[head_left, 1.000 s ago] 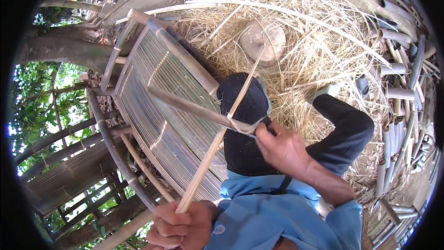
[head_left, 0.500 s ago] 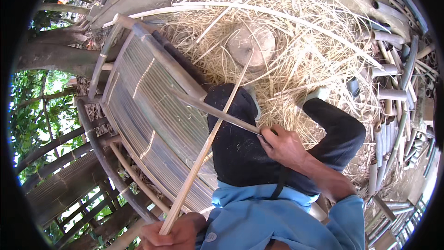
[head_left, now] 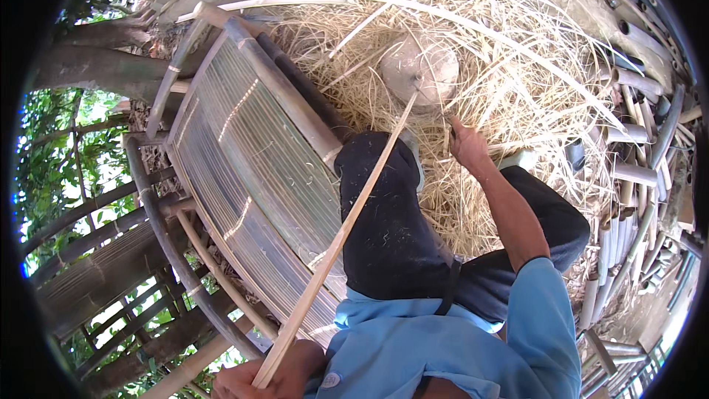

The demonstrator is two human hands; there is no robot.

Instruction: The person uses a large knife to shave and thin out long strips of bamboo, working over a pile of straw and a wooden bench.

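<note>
Daylight is filling the scene, and the pale shavings (head_left: 509, 96) are reflecting it brightly. The long strip (head_left: 332, 258) is catching the light and standing out crisply against the dark trousers (head_left: 384, 229). At the left, sunlit foliage (head_left: 55, 155) is glaring nearly white in places, with bluish fringing, while the slatted panel (head_left: 111, 273) is sinking into shade. The fisheye lens is bending straight edges, and the corners are falling to black.

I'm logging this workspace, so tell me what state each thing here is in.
Bamboo strip: aslant, near end gripped
Left hand: closed around the strip
Right hand: outstretched, grip unclear
Chopping stump: standing on end
Shavings: loose, heaped around the stump
Slatted bamboo bench: flecked with shavings
</note>
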